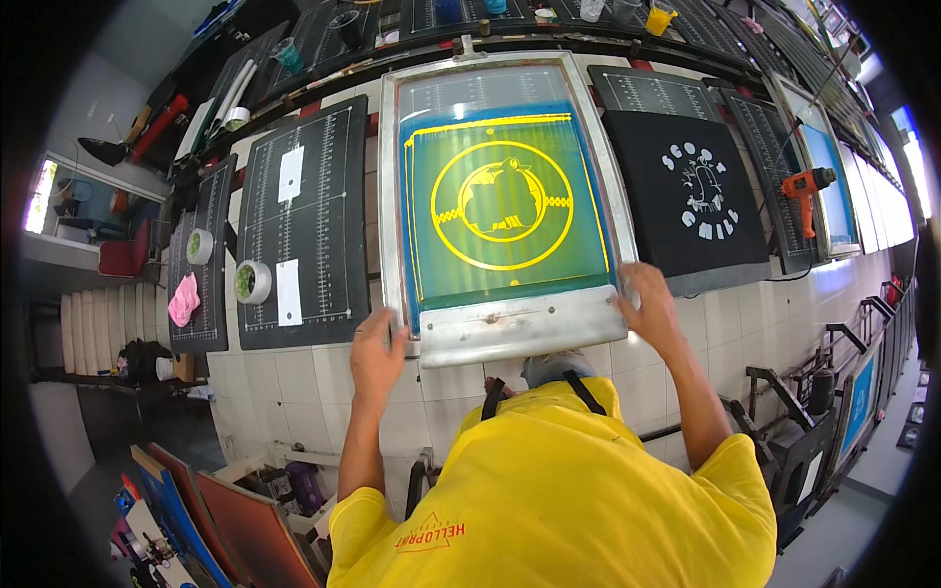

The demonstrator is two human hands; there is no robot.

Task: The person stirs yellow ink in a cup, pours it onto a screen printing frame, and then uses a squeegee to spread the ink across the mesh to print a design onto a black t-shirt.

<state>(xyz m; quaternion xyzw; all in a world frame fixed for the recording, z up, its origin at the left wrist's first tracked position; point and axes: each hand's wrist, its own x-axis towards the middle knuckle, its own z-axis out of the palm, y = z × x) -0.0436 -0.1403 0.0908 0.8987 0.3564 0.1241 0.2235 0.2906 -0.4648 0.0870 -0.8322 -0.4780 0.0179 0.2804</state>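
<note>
Screen [505, 201] in a metal frame [389, 196], yellow artwork showing on green and blue, lay directly before the person, with a metal bar [524, 326] across its near end. The left hand [378, 355] curled at the near left corner, the right hand [648, 304] at the bar's right end; I could not tell whether either gripped. Black ruled boards [314, 230] flanked it above pale floor tiles [725, 323]: a pink cloth [183, 301] leftward, printed black fabric [701, 196] and an orange heat gun [807, 191] rightward. A red chair [120, 259] stood far left.
</note>
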